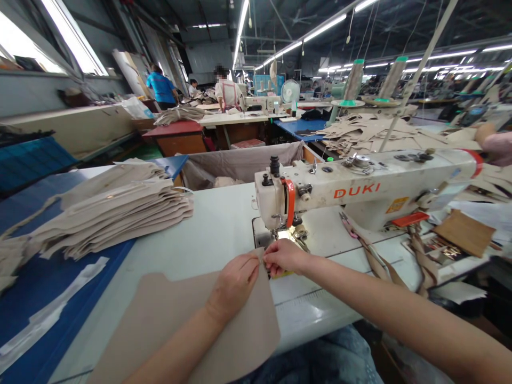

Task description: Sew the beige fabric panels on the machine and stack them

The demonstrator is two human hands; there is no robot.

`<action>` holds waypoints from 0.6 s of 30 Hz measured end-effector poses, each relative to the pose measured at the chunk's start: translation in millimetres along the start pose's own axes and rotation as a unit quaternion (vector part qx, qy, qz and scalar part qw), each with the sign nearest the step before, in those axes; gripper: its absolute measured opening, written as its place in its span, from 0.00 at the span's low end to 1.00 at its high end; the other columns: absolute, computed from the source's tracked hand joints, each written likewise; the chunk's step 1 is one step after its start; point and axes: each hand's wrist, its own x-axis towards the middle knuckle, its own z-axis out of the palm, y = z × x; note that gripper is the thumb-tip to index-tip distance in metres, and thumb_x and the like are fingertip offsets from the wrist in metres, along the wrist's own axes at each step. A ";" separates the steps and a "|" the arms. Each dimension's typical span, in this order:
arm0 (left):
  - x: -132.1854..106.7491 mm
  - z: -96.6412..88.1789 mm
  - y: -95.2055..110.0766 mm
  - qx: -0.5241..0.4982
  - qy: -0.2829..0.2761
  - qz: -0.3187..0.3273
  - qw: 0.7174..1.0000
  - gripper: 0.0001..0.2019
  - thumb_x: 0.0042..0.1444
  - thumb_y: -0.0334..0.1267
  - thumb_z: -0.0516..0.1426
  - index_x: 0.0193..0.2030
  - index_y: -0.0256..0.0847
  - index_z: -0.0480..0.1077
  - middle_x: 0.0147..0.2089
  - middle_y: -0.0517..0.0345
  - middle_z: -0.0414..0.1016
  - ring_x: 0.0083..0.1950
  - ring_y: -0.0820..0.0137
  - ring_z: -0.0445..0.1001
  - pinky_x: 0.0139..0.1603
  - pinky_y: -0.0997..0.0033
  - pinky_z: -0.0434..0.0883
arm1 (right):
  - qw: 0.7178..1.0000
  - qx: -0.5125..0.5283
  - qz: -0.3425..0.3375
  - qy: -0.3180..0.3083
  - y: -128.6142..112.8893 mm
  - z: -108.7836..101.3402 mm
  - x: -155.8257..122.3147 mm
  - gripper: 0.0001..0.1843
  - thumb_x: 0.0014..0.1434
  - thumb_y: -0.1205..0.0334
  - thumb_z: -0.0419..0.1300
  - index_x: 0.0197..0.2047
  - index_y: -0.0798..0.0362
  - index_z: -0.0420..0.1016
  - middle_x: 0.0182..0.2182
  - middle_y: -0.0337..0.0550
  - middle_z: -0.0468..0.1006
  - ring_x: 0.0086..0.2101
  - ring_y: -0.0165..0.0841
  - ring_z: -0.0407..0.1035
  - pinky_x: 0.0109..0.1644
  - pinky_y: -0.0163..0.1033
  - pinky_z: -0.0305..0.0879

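A large beige fabric panel (184, 325) lies on the pale table top, its upper corner close to the needle area of a white sewing machine (320, 186). My left hand (236, 280) rests on this panel, fingers closed on its top edge. Right beside it, my right hand (285, 256) pinches at the same corner, just in front of the presser foot, which my fingers partly hide. The two sets of fingertips nearly touch. Under the machine head the lamp lights the metal plate.
A stack of beige fabric pieces (120, 213) sits at the left, with a white strip (52, 314) on the blue surface. Scissors (349, 225), fabric straps (380, 256) and a parts tray (444, 250) lie right. Behind is a cloth-lined bin (244, 162). Another person's hand (498, 144) shows far right.
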 end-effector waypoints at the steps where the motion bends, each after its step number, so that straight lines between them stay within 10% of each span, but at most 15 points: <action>1: 0.0 1.1 -0.7 0.003 -0.004 0.003 1.000 0.13 0.65 0.29 0.48 0.36 0.37 0.72 0.34 0.51 0.78 0.36 0.67 0.78 0.41 0.68 0.77 | 0.999 -0.031 -0.013 0.006 -0.6 -0.8 0.6 0.12 0.53 0.67 0.62 0.20 0.53 0.71 0.13 0.32 0.69 0.16 0.25 0.66 0.22 0.28 0.63; 9: -0.7 3.8 -3.1 0.015 -0.041 0.011 0.999 0.12 0.64 0.29 0.48 0.37 0.39 0.72 0.36 0.52 0.78 0.37 0.67 0.77 0.42 0.66 0.77 | 0.935 -0.278 -0.213 0.059 9.7 -20.3 -45.9 0.08 0.59 0.72 0.58 0.32 0.52 0.75 0.32 0.41 0.77 0.38 0.33 0.70 0.44 0.37 0.64; 14: 1.0 3.4 -1.9 0.005 -0.018 -0.026 0.999 0.11 0.64 0.30 0.48 0.36 0.40 0.71 0.33 0.54 0.78 0.37 0.68 0.77 0.42 0.67 0.77 | 0.675 -0.547 -0.495 -0.029 24.8 -24.2 -81.2 0.10 0.69 0.68 0.51 0.41 0.54 0.74 0.39 0.46 0.77 0.41 0.34 0.67 0.48 0.40 0.63; 18: 0.5 3.7 -3.3 -0.003 -0.006 -0.054 0.999 0.10 0.63 0.30 0.49 0.35 0.40 0.71 0.34 0.55 0.78 0.36 0.69 0.78 0.42 0.68 0.77 | 0.603 -0.592 -0.534 -0.014 18.6 -19.5 -71.9 0.12 0.70 0.67 0.49 0.39 0.54 0.73 0.40 0.45 0.77 0.40 0.33 0.67 0.48 0.39 0.63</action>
